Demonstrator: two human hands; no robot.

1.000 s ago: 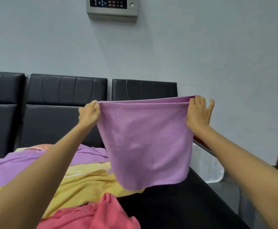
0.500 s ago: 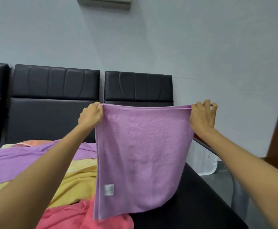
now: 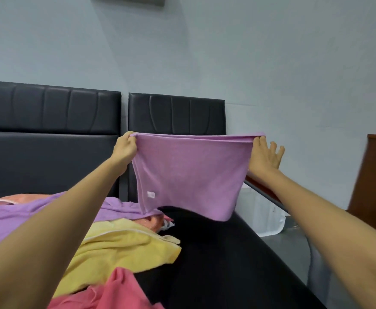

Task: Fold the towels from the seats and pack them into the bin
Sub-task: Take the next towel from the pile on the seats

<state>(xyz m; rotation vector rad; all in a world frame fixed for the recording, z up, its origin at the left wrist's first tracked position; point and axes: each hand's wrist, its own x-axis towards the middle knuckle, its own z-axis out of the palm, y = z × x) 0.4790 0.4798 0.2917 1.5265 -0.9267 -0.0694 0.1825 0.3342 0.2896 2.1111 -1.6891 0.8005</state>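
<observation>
1. Left hand (image 3: 125, 150): raised at 9 o'clock of the held cloth, fingers curled tight round its upper left corner.
2. Right hand (image 3: 264, 157): raised at 3 o'clock of the cloth, thumb and forefinger pinching the upper right corner, the other fingers spread loose.
3. Lilac towel (image 3: 191, 172): stretched between the two hands in the air above the seat, doubled along the top edge, hanging slack. Small white label (image 3: 151, 194) near its lower left edge. Its lower left corner comes down to the pile; whether it touches cannot be told.
4. Pile of loose towels, 7 to 9 o'clock of the held one, on the black seat (image 3: 216, 264): second lilac towel (image 3: 15, 215), yellow towel (image 3: 124, 248) partly over it, pink towel (image 3: 115, 293) nearest the camera, orange towel (image 3: 24, 198) at the back.
5. Two black padded backrests (image 3: 53, 130) upright at 10 to 12 o'clock, against a pale grey wall (image 3: 272, 63).
6. Translucent white container (image 3: 265, 217) at 4 o'clock, on the floor beyond the seat's right edge, partly hidden by the right forearm.
7. Brown wooden furniture (image 3: 374, 186) at 3 o'clock, at the frame edge.
</observation>
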